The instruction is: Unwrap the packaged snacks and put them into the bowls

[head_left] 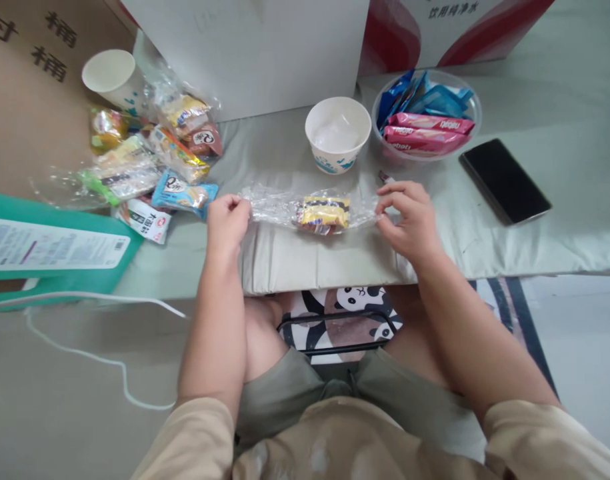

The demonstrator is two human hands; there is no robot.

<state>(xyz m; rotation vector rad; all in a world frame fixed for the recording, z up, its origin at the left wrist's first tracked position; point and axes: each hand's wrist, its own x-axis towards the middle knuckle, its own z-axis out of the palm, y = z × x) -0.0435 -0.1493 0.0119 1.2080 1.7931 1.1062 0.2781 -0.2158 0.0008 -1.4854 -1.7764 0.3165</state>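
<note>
The left hand, just left of the frame's centre, is closed in a pinch on the left end of a clear bag. The right hand, right of centre, pinches the bag's right end with curled fingers. Between the two hands the bag lies stretched flat on the tabletop, which is covered with a pale cloth, close to its near edge. Inside the bag, near its middle, sits a yellow snack with a second small packet under it.

Just above the bag stands a white paper bowl, upright, with something pale inside. To its right, touching or nearly so, is a clear bowl holding blue and pink wafer packs. Right of that a black phone lies flat, screen dark, apart from the right hand.

In the upper left of the frame lies a pile of snack packets, several in clear bags, with a paper cup tipped at the pile's far end. Below the pile, at the left edge, is a green box with a white label. A white cable loops across the lower left. A white box stands along the top.
</note>
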